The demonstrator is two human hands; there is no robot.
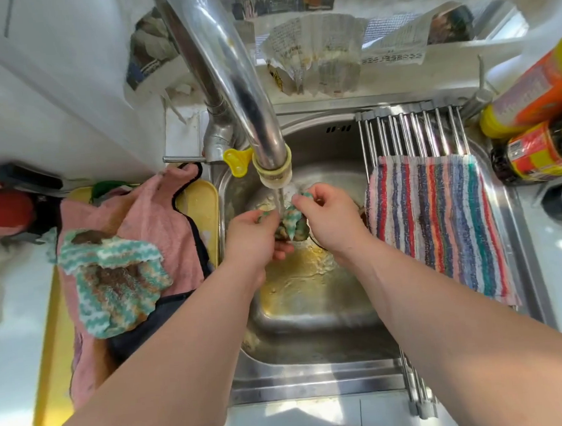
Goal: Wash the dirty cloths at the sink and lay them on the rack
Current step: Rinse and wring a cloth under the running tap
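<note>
Washing step is in hand here, as far as can be judged: a green cloth [290, 219] is held under the running tap [229, 82], low over the sink [314, 314] drain. It's pinched on one side by the left hand [253, 235] and on the other by the right hand [327, 219], fingers curled onto it. A striped cloth [438, 227] is already laid over the rack [411, 128] on the right. On the tray [201, 202] to the left, a stained cloth [110, 280] is piled on a pink cloth [145, 216]. Next up, probably a rub and a proper wring are called for, then it gets spread on the bare bars past the striped cloth.
</note>
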